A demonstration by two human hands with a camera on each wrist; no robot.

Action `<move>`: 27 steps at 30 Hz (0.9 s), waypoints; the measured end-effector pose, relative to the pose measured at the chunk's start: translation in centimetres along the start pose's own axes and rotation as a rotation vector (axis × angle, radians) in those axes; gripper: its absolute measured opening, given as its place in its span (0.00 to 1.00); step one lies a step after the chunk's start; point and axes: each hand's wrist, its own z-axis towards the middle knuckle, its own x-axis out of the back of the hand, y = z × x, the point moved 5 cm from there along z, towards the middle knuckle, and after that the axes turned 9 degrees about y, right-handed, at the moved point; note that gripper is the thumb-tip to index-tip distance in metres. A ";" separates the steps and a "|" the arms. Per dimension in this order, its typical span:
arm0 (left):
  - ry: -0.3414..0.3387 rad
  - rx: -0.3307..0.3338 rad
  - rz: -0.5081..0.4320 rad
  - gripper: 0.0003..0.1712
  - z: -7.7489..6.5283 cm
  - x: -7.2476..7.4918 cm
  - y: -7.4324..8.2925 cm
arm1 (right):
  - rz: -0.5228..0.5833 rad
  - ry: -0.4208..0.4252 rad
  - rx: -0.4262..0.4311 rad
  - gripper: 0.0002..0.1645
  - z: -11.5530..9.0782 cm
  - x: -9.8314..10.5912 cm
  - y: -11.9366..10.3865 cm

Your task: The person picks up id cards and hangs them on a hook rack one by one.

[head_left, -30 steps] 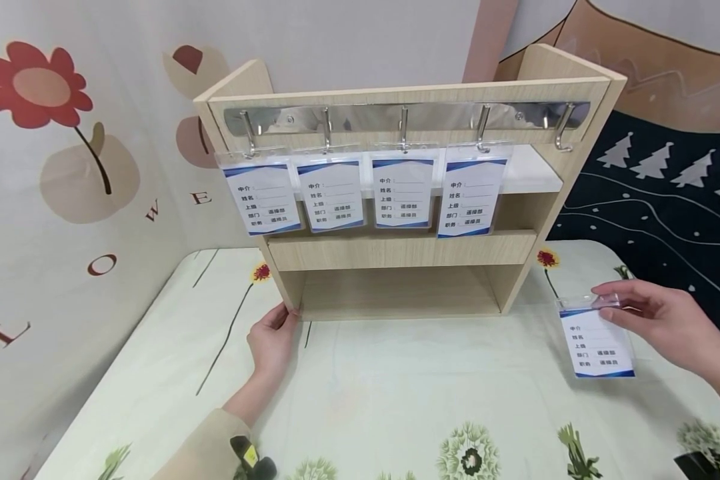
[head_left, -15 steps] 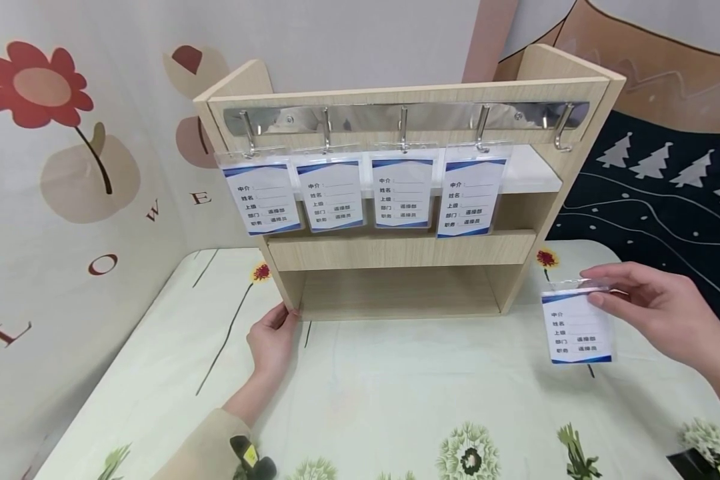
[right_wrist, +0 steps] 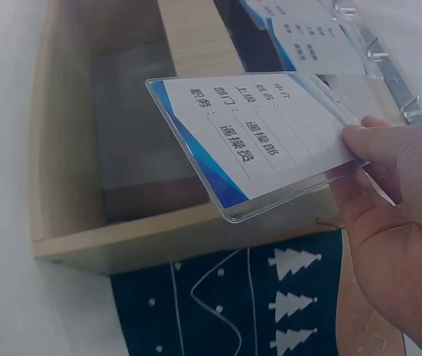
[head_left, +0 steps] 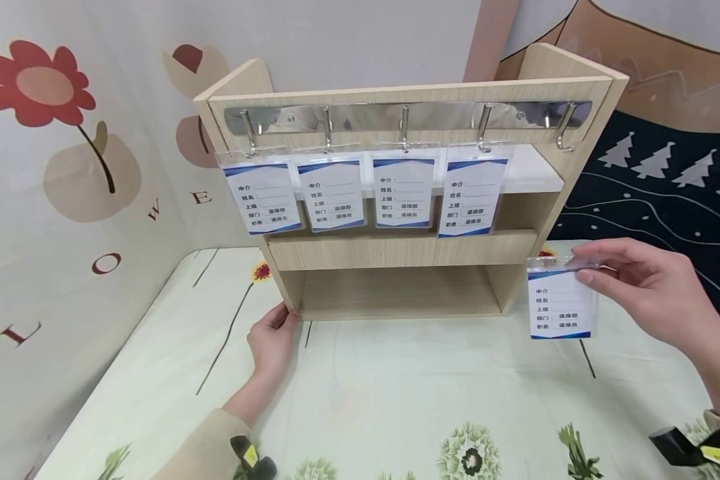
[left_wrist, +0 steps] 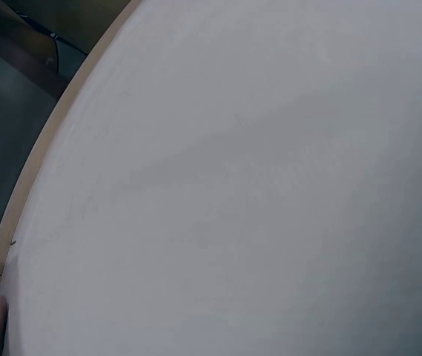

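My right hand (head_left: 654, 293) pinches the clear top edge of a badge holder (head_left: 561, 303) between thumb and fingers. The badge card is white with blue bands and printed Chinese text; it hangs upright, right of the wooden rack (head_left: 402, 250). In the right wrist view the same badge holder (right_wrist: 233, 141) is seen close up, with the rack behind it. My left hand (head_left: 273, 343) grips the rack's lower left corner, its fingertips partly hidden behind the panel. A metal hook strip (head_left: 366, 119) runs along the rack's top, and its rightmost hook (head_left: 565, 127) holds nothing.
Several similar badges, among them the rightmost hanging badge (head_left: 473, 197), hang from the other hooks. The rack stands on a flower-print tablecloth (head_left: 396, 387). A patterned curtain (head_left: 360, 47) is behind it, and a dark tree-print cloth (head_left: 654, 193) at right.
My right hand has carried the badge holder left and upward, closer to the rack's right side. My left hand has stayed at the rack's corner.
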 end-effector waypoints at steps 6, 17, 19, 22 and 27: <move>0.010 -0.005 0.000 0.21 0.0 0.0 0.1 | 0.049 0.022 0.035 0.22 0.7 -0.4 -1.0; 0.010 -0.008 -0.012 0.20 0.0 0.0 0.1 | 0.159 0.143 0.172 0.24 2.2 0.6 -3.9; 0.013 -0.012 -0.012 0.20 0.0 0.0 0.1 | 0.170 0.163 0.200 0.24 2.4 0.7 -4.4; 0.019 -0.021 -0.010 0.20 0.0 0.0 0.0 | 0.191 0.188 0.224 0.22 2.9 0.7 -5.0; 0.024 -0.024 -0.011 0.20 0.1 0.0 -0.1 | 0.238 0.218 0.232 0.21 3.6 0.6 -5.7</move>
